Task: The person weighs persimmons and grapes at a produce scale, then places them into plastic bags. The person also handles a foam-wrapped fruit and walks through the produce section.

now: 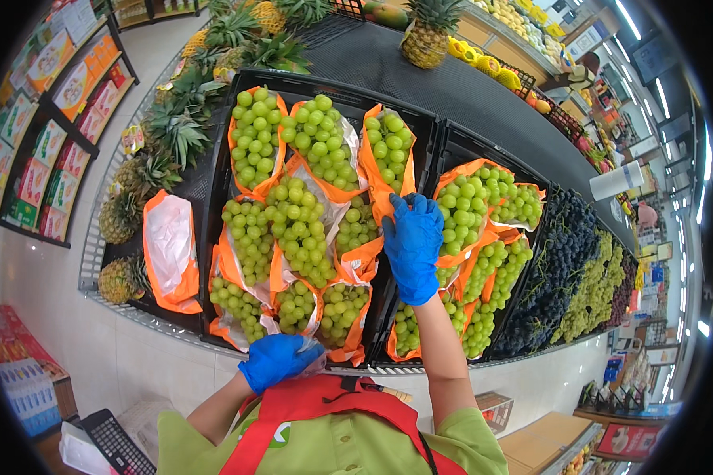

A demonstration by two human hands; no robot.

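Observation:
My right hand, in a blue glove, has its fingers curled on the lower end of an orange-and-white paper wrapper. Green grapes lie in that wrapper, at the back right of a black plastic crate. Several more wrapped bunches of green grapes fill the same crate. My left hand, also gloved in blue, is closed around crumpled clear plastic by the crate's front edge. Right of my right hand, a second black crate holds more wrapped green grapes.
An orange-and-white wrapper lies left of the crates, beside several pineapples. One pineapple stands on the black display surface behind. Dark grapes lie to the right, near a plastic bag roll. A person is in the background.

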